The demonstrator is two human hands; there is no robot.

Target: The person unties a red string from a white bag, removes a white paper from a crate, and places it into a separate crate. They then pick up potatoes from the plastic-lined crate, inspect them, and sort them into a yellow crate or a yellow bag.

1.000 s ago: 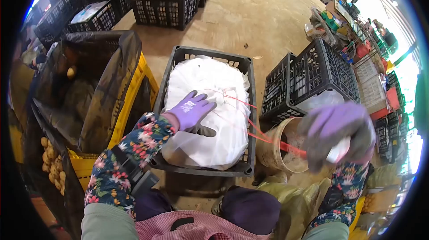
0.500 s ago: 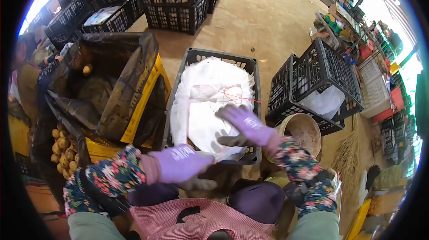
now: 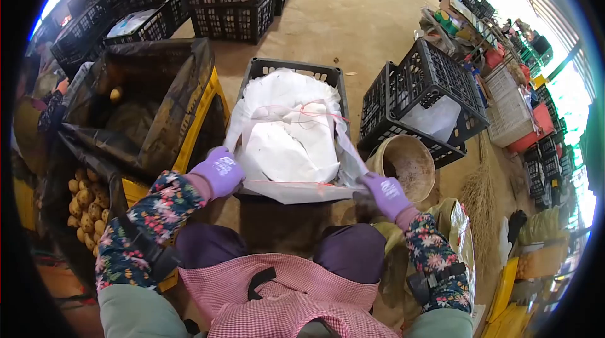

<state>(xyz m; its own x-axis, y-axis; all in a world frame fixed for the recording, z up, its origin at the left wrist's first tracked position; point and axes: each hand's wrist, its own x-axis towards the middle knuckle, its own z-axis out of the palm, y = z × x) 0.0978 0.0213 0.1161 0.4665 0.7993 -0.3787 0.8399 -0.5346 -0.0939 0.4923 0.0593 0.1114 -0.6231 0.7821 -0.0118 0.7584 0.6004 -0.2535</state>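
Ahead of my knees stands a black plastic crate (image 3: 253, 68) with a thin white liner (image 3: 287, 194) in it. White paper (image 3: 293, 149) covers the contents, so I cannot see what lies beneath. A red string (image 3: 309, 110) runs loosely across the top. My left hand (image 3: 218, 173), in a purple glove, is closed on the liner at the crate's near left corner. At the near right corner my right hand (image 3: 386, 194), gloved the same way, grips the liner too. Between both hands the liner's near edge is stretched up and out over the rim.
To the left, a yellow crate (image 3: 205, 111) with a black lining holds one potato (image 3: 116, 94); potatoes (image 3: 87, 206) fill another lined container below. A bucket (image 3: 409, 168) and stacked black crates (image 3: 435, 95) stand right. More crates (image 3: 227, 7) are behind. A person's hand shows far left.
My hands have moved apart, from over the paper to the crate's near corners. The liner's near edge is now pulled taut between them. The view has shifted slightly.
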